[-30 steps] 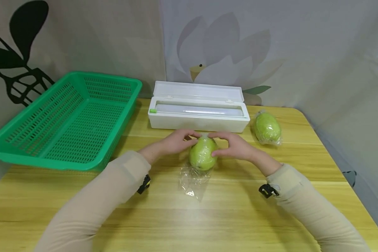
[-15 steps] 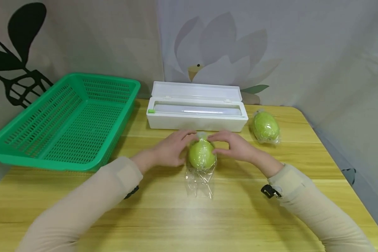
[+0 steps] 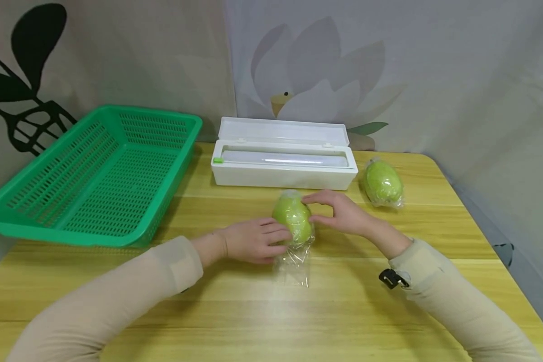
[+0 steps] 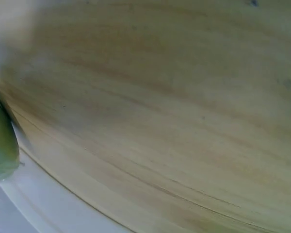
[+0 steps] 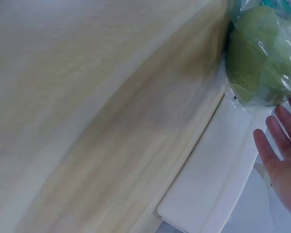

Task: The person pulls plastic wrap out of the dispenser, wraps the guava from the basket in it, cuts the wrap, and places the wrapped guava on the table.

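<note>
A green fruit [image 3: 296, 213] in clear plastic film lies mid-table, a loose tail of film [image 3: 294, 266] spreading from its near end. My left hand [image 3: 255, 241] is at the fruit's lower left side, back of the hand upward, fingertips over its near end and the film; its thumb is hidden. On the other side, my right hand [image 3: 341, 213] has its thumb and forefinger at the fruit's right side. In the right wrist view the fingers of the right hand [image 5: 283, 150] are loosely extended beside the wrapped fruit [image 5: 262, 56]. The left wrist view catches part of a green fruit [image 4: 2, 141].
Behind the hands is a white film dispenser box [image 3: 284, 177], lid raised, a roll inside and a green slider [image 3: 217, 160] at its left. A second wrapped green fruit [image 3: 383, 182] lies to its right. A green plastic basket [image 3: 95, 239] occupies the table's left side.
My left hand has moved from the fruit's far end down to its near left side. The fruit has tilted slightly, and its film tail has shifted to the right. The right hand has hardly moved.
</note>
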`<state>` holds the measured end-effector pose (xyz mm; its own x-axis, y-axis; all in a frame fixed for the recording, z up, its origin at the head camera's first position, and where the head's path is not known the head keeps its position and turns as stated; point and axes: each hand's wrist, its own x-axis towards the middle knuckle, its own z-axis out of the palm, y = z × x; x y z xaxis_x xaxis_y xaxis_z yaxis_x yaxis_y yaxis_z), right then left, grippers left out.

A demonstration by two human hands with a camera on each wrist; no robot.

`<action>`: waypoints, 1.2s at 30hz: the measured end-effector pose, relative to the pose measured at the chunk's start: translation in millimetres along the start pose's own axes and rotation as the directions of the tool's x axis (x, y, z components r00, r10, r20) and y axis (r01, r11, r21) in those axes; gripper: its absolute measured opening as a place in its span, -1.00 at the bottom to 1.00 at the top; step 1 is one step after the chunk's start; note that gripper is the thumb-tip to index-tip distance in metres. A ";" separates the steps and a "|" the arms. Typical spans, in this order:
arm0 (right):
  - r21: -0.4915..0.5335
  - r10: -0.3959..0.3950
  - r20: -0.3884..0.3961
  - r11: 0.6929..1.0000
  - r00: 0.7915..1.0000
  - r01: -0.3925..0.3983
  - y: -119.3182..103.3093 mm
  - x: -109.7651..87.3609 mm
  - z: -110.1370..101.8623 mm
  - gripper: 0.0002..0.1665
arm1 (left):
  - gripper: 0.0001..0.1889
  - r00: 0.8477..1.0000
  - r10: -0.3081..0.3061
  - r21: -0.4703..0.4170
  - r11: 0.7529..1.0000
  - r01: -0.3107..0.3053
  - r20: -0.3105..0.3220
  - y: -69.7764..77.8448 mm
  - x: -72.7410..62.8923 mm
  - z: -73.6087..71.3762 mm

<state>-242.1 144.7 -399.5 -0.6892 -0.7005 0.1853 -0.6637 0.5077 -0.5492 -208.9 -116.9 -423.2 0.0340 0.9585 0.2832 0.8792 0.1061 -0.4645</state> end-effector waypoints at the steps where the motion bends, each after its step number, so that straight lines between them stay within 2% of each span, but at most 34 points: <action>1: -0.021 -0.002 -0.009 1.000 1.000 0.002 -0.1 -2.3 0.6 -0.47 | -0.72 1.000 0.005 0.009 1.000 -0.005 -0.016 0.8 0.5 0.8; 3: -0.099 -0.036 -0.036 0.995 0.999 0.032 -0.7 -8.3 2.8 -0.47 | -0.78 1.000 0.008 0.018 1.000 -0.008 -0.027 1.7 1.4 1.2; 5: -0.216 -0.143 -0.081 0.969 0.986 0.123 -1.9 -14.1 6.0 -0.50 | -0.81 1.000 0.008 0.014 1.000 -0.008 -0.016 2.2 2.3 1.7; 6: -0.274 -0.217 -0.105 0.944 0.971 0.181 -2.3 -16.8 8.2 -0.51 | -0.82 1.000 0.006 0.011 1.000 -0.006 -0.009 2.4 2.6 1.4; 7: -0.328 -0.294 -0.127 0.914 0.947 0.239 -2.6 -19.3 10.5 -0.53 | -0.83 1.000 0.004 0.008 1.000 -0.004 -0.004 2.4 2.9 1.4; 8: -0.382 -0.375 -0.145 0.875 0.916 0.298 -3.1 -21.7 13.0 -0.55 | -0.83 1.000 0.001 0.006 1.000 -0.001 0.003 2.6 2.9 1.4; 10: -0.465 -0.527 -0.160 0.786 0.835 0.407 -3.8 -25.7 18.0 -0.62 | -0.82 1.000 -0.006 0.000 1.000 0.006 0.010 2.8 3.0 1.5; 11: -0.492 -0.582 -0.151 0.745 0.799 0.450 -3.9 -28.0 20.7 -0.65 | -0.82 1.000 -0.010 -0.003 1.000 0.010 0.010 3.0 2.6 1.5; 13: -0.531 -0.656 -0.109 0.674 0.747 0.514 -4.6 -33.1 25.8 -0.72 | -0.83 1.000 -0.019 -0.017 1.000 0.019 0.008 3.3 2.2 1.5; 15: -0.566 -0.706 -0.049 0.603 0.707 0.562 -5.3 -37.2 30.5 -0.71 | -0.85 1.000 -0.026 -0.031 0.999 0.026 0.002 3.6 1.5 2.0; 18: -0.609 -0.737 0.050 0.512 0.674 0.606 -5.6 -41.6 36.7 -0.70 | -0.87 0.999 -0.038 -0.050 0.998 0.037 -0.018 4.0 0.8 2.4; 21: -0.659 -0.758 0.123 0.420 0.641 0.624 -4.8 -43.1 41.8 -0.78 | -0.87 0.998 -0.048 -0.054 0.997 0.046 -0.034 4.3 0.9 2.1; 23: -0.687 -0.772 0.157 0.362 0.616 0.630 -4.2 -42.7 44.5 -0.72 | -0.86 0.998 -0.051 -0.055 0.997 0.050 -0.030 4.4 1.2 1.7; 26: -0.703 -0.789 0.195 0.301 0.582 0.644 -2.4 -41.1 47.9 -0.59 | -0.85 0.998 -0.054 -0.055 0.997 0.053 -0.018 4.5 1.5 1.6; 28: -0.704 -0.795 0.206 0.284 0.570 0.650 -1.4 -39.8 49.8 -0.63 | -0.85 0.998 -0.057 -0.058 0.997 0.057 -0.008 4.8 1.5 1.6; 30: -0.694 -0.796 0.198 0.299 0.572 0.655 -1.1 -38.8 51.4 -0.71 | -0.85 0.998 -0.061 -0.063 0.996 0.061 0.001 5.1 1.5 1.6; 32: -0.675 -0.788 0.167 0.347 0.593 0.651 -2.1 -38.3 52.0 -0.77 | -0.85 0.998 -0.069 -0.076 0.995 0.070 0.011 5.5 1.6 1.4; 36: -0.593 -0.753 0.048 0.507 0.656 0.626 -6.2 -38.0 51.0 -0.72 | -0.86 0.994 -0.105 -0.129 0.986 0.105 0.008 6.2 1.4 0.5</action>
<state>-197.0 142.5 -444.7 0.0618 -0.8663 0.4958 -0.9401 0.1162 0.3204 -203.6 -114.8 -426.1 -0.0622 0.9442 0.3234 0.9318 0.1711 -0.3202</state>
